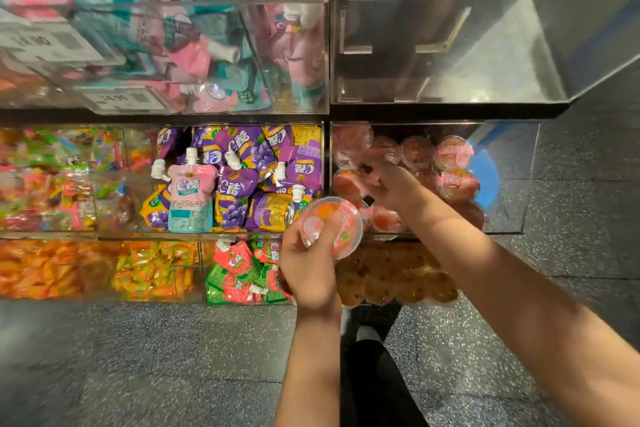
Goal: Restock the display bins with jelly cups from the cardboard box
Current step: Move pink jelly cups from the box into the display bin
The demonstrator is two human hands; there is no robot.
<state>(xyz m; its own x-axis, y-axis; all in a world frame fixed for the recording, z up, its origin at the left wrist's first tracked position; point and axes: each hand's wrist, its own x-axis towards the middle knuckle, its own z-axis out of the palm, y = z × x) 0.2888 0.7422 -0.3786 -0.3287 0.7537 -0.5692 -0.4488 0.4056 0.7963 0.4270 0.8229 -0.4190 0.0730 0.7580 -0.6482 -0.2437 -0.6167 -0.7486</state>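
Below clear bins (512,180), speckled grey floor (138,357)

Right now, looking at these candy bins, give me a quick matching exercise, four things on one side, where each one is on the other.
Things:
1. left hand
2. right hand
3. pink pouch
4. clear bin

Places or states:
A. among purple grape pouches
B. top right, nothing inside
C. holding a jelly cup
D. reaching into the bin of red cups

Pairs: 1-C, 2-D, 3-A, 4-B
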